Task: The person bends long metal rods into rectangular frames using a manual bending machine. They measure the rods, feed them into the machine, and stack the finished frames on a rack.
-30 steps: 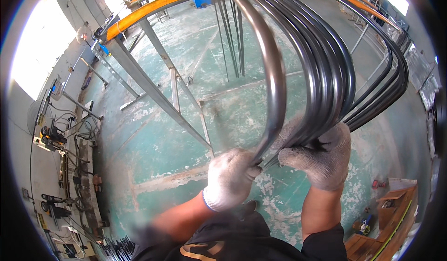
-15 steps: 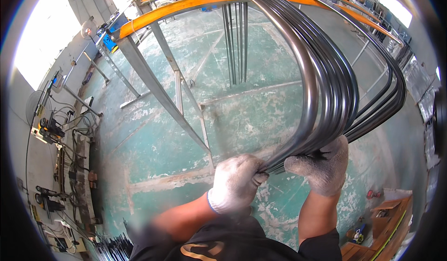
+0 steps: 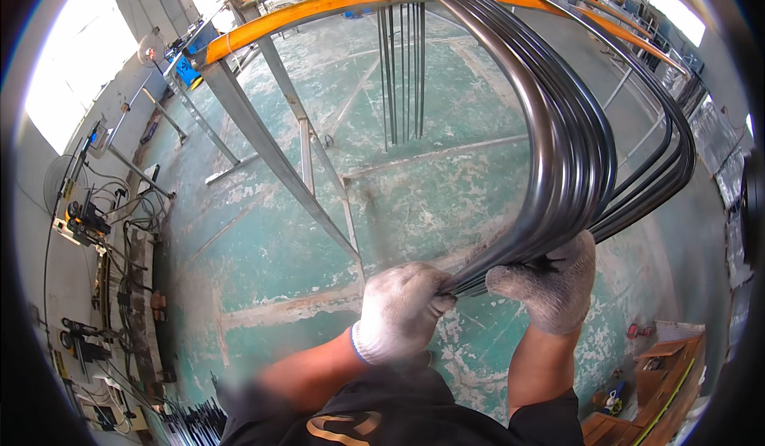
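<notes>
A bundle of long, dark, shiny tubes (image 3: 570,143) runs from the orange-topped rack (image 3: 319,12) down toward me, strongly curved in this picture. Around its near end, my left hand (image 3: 404,311) in a white knitted glove is closed, with the fingers wrapped over the tube ends. Just right of it, my right hand (image 3: 550,287), in a greyer glove with a dark stain, is closed on the same bundle from the side and below. Its fingertips are partly hidden behind the tubes. A second group of dark tubes (image 3: 677,151) lies farther right, apart from my hands.
Grey metal legs (image 3: 275,155) hold up the rack ahead. Several thin rods (image 3: 402,72) hang behind it. Machinery with cables (image 3: 88,223) lines the left wall. A wooden crate-like piece (image 3: 657,390) sits at lower right, and more thin rods (image 3: 195,422) at lower left.
The bundle's curved middle has shifted slightly to the right. My left hand has moved a little left, still gripping the ends; my right hand has barely moved.
</notes>
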The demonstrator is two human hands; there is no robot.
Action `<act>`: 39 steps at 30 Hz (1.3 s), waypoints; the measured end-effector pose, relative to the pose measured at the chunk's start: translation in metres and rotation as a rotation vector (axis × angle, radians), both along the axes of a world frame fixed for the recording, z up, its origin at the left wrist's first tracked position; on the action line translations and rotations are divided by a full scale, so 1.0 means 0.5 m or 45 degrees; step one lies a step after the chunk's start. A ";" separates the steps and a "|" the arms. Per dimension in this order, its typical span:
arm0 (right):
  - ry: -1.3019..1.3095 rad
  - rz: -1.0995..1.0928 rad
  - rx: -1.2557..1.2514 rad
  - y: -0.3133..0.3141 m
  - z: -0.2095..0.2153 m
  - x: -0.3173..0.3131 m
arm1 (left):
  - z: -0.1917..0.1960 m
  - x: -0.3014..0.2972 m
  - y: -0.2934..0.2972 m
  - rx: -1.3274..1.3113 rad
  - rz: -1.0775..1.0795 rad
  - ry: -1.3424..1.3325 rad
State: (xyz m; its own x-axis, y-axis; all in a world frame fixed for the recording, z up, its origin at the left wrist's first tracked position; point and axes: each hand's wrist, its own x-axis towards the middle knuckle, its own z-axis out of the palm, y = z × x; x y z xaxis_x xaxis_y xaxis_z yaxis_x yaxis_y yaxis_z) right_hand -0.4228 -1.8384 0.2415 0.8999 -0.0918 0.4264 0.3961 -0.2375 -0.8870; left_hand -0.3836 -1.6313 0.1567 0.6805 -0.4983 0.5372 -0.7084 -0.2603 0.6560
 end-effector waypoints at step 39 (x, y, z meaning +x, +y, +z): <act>-0.817 -0.976 -0.597 0.306 -0.154 0.026 | -0.420 -0.400 0.675 0.320 0.957 0.973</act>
State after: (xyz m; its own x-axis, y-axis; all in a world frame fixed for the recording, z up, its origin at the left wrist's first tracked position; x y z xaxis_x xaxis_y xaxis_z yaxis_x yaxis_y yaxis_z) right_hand -0.4096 -1.6853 0.1644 0.2723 -0.2376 0.9324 0.3543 -0.8762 -0.3267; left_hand -0.5836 -1.2938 -0.0534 0.9660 0.1459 -0.2135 0.2566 -0.6426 0.7219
